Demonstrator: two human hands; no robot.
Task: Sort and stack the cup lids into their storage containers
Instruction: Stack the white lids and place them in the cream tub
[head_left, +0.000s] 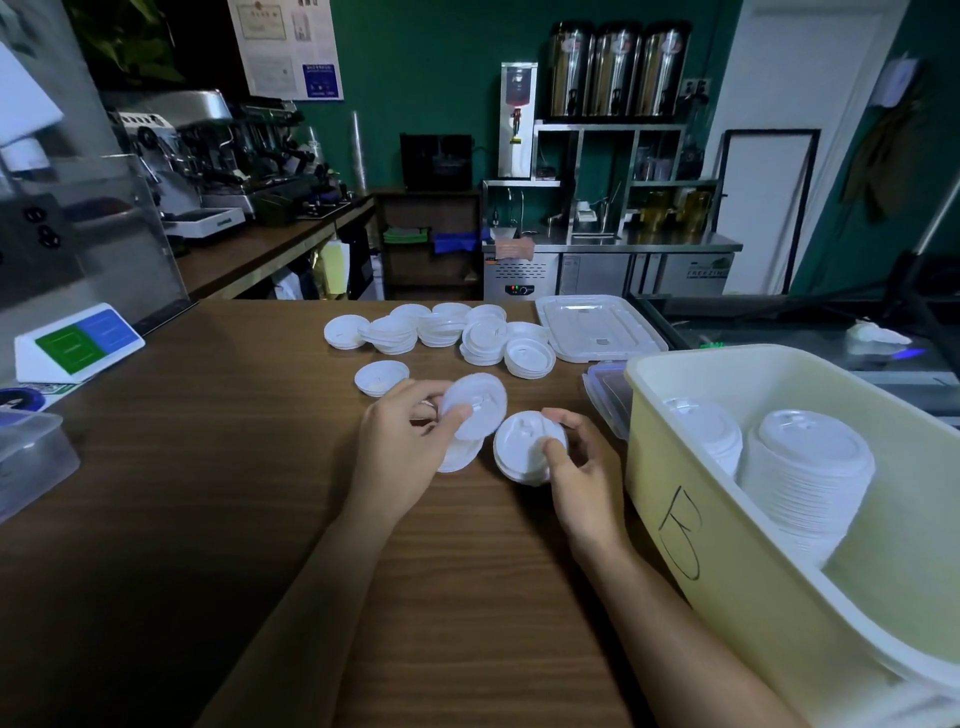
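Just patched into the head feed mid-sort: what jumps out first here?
Centre frame, the left hand pinches a tilted lid while the right hand grips a short lid stack at the wooden counter. Behind them lies a sprawl of loose lids, and at right a yellow bin holds a tall lid stack.

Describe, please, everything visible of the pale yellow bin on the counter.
The pale yellow bin is an open rectangular plastic-looking tub with a thick rounded rim and a black hand-drawn mark on its near wall. It stands upright on the wooden counter, its near end cut off by the frame. Inside stand a tall stack of white lids and a lower stack behind it. A clear box lies beside its far left corner.
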